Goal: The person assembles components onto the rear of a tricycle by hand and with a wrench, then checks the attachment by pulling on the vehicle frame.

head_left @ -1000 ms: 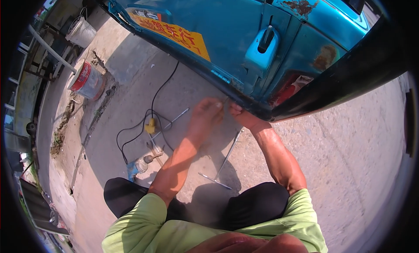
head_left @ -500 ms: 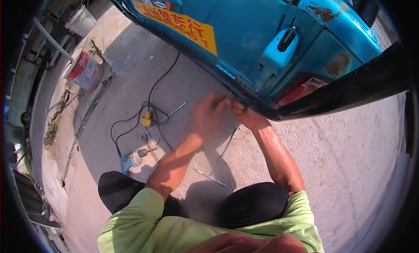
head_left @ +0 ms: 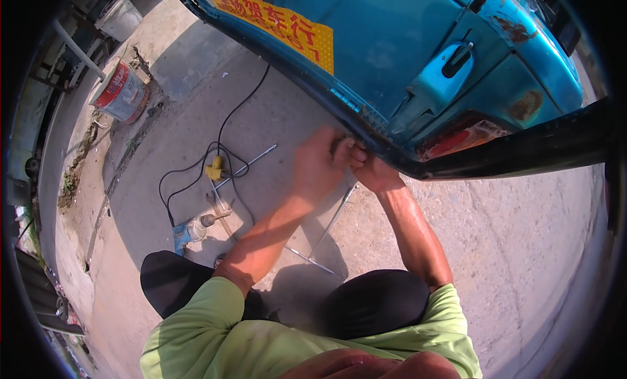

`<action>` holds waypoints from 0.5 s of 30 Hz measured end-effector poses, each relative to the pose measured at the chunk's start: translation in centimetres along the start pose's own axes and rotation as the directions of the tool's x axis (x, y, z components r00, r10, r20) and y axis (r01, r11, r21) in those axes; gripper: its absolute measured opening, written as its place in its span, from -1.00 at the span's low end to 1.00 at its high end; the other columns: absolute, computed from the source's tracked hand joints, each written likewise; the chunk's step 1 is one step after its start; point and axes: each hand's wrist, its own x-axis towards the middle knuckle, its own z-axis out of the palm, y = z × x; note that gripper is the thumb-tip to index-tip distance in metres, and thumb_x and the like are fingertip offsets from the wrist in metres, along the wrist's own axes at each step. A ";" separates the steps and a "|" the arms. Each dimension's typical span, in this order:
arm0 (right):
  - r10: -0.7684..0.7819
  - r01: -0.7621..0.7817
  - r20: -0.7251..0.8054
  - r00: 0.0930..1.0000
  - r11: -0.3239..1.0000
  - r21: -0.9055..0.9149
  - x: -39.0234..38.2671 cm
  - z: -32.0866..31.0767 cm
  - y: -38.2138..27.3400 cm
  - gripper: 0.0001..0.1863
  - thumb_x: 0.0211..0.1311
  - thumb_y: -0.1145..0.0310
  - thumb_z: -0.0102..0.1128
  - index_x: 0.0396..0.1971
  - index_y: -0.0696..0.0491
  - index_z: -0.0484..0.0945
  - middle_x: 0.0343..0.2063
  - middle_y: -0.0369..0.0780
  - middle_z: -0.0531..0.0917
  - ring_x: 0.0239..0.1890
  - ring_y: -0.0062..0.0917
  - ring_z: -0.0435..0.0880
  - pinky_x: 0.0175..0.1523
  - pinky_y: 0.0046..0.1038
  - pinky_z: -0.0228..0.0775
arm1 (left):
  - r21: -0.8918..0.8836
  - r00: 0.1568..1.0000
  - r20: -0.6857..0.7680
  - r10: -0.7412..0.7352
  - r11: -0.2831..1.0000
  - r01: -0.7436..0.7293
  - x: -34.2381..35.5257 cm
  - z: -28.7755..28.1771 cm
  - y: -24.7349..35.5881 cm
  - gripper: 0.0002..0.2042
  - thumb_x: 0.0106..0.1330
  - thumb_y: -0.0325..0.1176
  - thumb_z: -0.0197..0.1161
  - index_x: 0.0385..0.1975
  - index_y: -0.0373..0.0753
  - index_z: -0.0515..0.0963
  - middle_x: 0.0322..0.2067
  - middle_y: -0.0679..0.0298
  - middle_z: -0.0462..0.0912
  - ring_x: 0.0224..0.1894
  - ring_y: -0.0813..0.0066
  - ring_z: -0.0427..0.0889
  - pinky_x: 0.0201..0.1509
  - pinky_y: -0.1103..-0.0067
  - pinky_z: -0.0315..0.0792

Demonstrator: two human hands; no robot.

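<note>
My left hand (head_left: pixel 320 158), somewhat blurred, has its fingers closed together just below the black lower edge (head_left: pixel 320 91) of a blue vehicle body (head_left: pixel 385 46). Right beside it, my right hand (head_left: pixel 377 173) is closed too, its fingertips meeting the left ones under the corner by the red tail light (head_left: pixel 460 138). Whatever small thing they pinch is too small and hidden to name. On the ground below the hands lies a thin metal T-handle wrench (head_left: pixel 334 215).
To the left lie a blue power drill (head_left: pixel 189 231), a yellow plug connector (head_left: pixel 214 168) with a looping black cable (head_left: pixel 230 121), and another metal rod tool (head_left: pixel 258 160). Farther left stand a red-and-white bucket (head_left: pixel 122 91) and a white bucket (head_left: pixel 119 18). A black bar (head_left: pixel 522 150) reaches out at right.
The view has shifted slightly, so the vehicle sits a little farther right and the floor tools farther left. My left hand has turned a little, staying by the right fingertips.
</note>
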 end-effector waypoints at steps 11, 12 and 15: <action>-0.078 0.074 -0.023 0.997 0.989 -0.130 0.6 -1.6 0.4 -0.81 0.43 0.19 0.10 -0.31 -0.02 0.49 -0.55 -0.39 0.37 -0.56 -0.68 0.30 -0.48 -0.60 0.13 | -0.113 0.996 0.066 -0.062 0.991 0.069 0.4 -1.0 -1.3 -0.86 0.30 -0.41 0.32 -0.24 -0.32 0.59 -0.40 -0.01 0.66 -0.33 0.02 0.69 -0.26 0.34 0.53; -0.100 0.110 0.052 0.994 0.964 -0.242 0.7 -2.5 0.4 -0.80 0.42 0.17 0.11 -0.31 -0.02 0.50 -0.54 -0.40 0.36 -0.54 -0.68 0.30 -0.45 -0.60 0.13 | -0.043 0.995 0.083 0.062 0.997 -0.058 0.7 -1.4 -1.9 -0.85 0.31 -0.38 0.32 -0.23 -0.31 0.59 -0.40 0.00 0.67 -0.35 0.05 0.70 -0.28 0.35 0.52; -0.057 0.056 0.037 0.998 0.998 0.034 0.4 -0.3 -0.1 -0.74 0.42 0.13 0.13 -0.35 0.01 0.52 -0.55 -0.38 0.35 -0.54 -0.68 0.30 -0.43 -0.60 0.12 | -0.004 0.984 0.142 0.106 0.994 -0.106 0.7 -3.5 -2.4 -0.83 0.33 -0.34 0.32 -0.22 -0.31 0.60 -0.42 0.04 0.68 -0.38 0.15 0.70 -0.31 0.38 0.51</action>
